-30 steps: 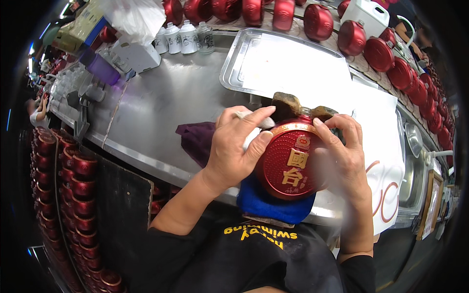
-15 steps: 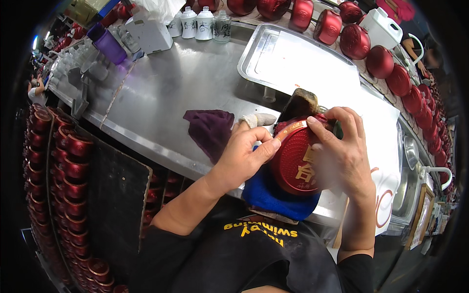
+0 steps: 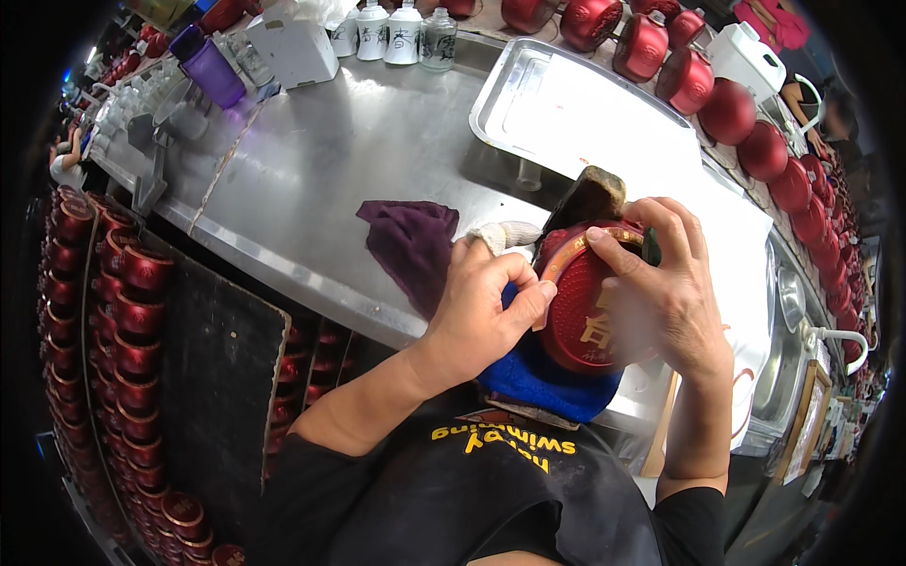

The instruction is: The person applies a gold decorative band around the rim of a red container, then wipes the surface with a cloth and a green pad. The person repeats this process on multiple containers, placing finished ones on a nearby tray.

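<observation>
A round red bottle (image 3: pixel 578 311) with a gold rim and gold characters on its face stands on edge at the near side of the steel table (image 3: pixel 321 179). My right hand (image 3: pixel 661 283) wraps over its top and right side. My left hand (image 3: pixel 486 302) presses a white cloth (image 3: pixel 500 234) against the bottle's left rim. A brown lump (image 3: pixel 590 196) shows just behind the bottle. A blue cloth (image 3: pixel 538 377) lies under the bottle, toward me.
A purple rag (image 3: pixel 411 241) lies left of my hands. A steel tray (image 3: pixel 566 108) sits behind, with red bottles (image 3: pixel 727 104) lined along the far edge. White bottles (image 3: pixel 387 33), a white box (image 3: pixel 297 52) and a purple cup (image 3: pixel 212 75) stand far left. Shelves of red bottles (image 3: pixel 104 311) run below.
The bottle has turned from facing me to standing more edge-on, and my left hand has slid from its upper face down to its left rim with the white cloth.
</observation>
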`<control>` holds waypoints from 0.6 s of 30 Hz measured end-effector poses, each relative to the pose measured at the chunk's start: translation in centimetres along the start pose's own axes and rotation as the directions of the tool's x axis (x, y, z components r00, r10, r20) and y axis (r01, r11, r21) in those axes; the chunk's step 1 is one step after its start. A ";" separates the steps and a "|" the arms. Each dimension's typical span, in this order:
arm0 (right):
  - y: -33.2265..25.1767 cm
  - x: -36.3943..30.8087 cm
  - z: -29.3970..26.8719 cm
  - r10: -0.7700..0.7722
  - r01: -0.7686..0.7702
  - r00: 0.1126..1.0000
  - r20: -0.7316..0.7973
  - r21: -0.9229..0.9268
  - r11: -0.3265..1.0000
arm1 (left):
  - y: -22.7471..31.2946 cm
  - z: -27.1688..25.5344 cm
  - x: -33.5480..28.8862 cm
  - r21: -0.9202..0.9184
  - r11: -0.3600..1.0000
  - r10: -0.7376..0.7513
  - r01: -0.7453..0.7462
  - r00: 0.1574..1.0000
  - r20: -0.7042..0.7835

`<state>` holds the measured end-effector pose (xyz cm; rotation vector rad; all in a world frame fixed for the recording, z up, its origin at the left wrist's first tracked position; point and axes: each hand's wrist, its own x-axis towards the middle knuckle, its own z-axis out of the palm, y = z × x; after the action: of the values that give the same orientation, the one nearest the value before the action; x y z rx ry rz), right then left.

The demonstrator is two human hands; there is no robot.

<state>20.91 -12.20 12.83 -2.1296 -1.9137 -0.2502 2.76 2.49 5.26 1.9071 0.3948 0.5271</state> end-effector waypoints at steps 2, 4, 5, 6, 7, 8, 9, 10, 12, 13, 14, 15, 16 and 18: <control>-0.1 0.3 -0.1 -0.019 0.019 1.000 0.011 -0.006 1.000 | 0.0 0.2 -0.3 0.006 1.000 0.001 -0.001 1.000 -0.020; -0.1 0.5 -0.1 -0.035 0.035 0.999 0.019 -0.010 0.999 | -0.1 0.4 -0.6 0.008 1.000 0.003 -0.003 0.999 -0.035; -0.2 0.6 -0.1 -0.041 0.041 0.999 0.022 -0.009 0.999 | -0.1 0.5 -0.8 0.004 1.000 0.000 0.000 0.999 -0.045; -0.2 0.6 -0.1 -0.049 0.049 0.999 0.024 -0.012 0.999 | -0.1 0.7 -0.9 -0.001 1.000 -0.002 0.002 0.999 -0.054; -0.1 0.7 0.0 -0.054 0.055 0.998 0.018 -0.007 0.998 | -0.2 0.8 -1.1 -0.006 1.000 -0.009 0.009 0.998 -0.061; -0.2 0.7 0.0 -0.060 0.061 0.998 0.013 -0.005 0.998 | -0.2 0.9 -1.3 -0.018 1.000 0.010 -0.012 0.997 -0.078; -0.2 0.8 0.1 -0.069 0.069 0.998 0.007 -0.008 0.998 | -0.3 1.0 -1.4 -0.030 0.999 0.023 -0.026 0.995 -0.093; -0.1 0.8 0.1 -0.071 0.071 0.997 0.011 -0.004 0.997 | -0.3 1.1 -1.6 -0.043 0.998 0.033 -0.037 0.994 -0.107; -0.1 0.8 0.2 -0.080 0.081 0.997 0.013 -0.011 0.997 | -0.4 1.2 -2.0 -0.042 0.999 0.023 -0.027 0.995 -0.094; -0.1 0.8 0.3 -0.086 0.086 0.996 0.007 -0.008 0.996 | -0.5 1.3 -2.2 -0.041 0.999 0.020 -0.024 0.996 -0.088; 0.0 0.9 0.3 -0.091 0.091 0.996 0.000 -0.007 0.996 | -0.6 1.4 -2.2 -0.039 0.998 0.044 -0.048 0.993 -0.105; 0.0 0.9 0.3 -0.098 0.098 0.995 -0.011 -0.009 0.995 | -0.7 1.5 -2.1 -0.037 0.997 0.069 -0.074 0.990 -0.122; -0.1 0.9 0.3 -0.096 0.096 0.995 -0.013 0.004 0.995 | -0.8 1.6 -2.2 -0.034 0.996 0.081 -0.086 0.988 -0.128; -0.1 0.9 0.4 -0.094 0.094 0.995 -0.021 0.015 0.995 | -1.0 1.8 -2.2 -0.043 0.995 0.084 -0.091 0.987 -0.137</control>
<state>20.87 -11.18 12.71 -2.0218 -2.0006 -0.2729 1.82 0.31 3.33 1.8532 0.3834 0.7203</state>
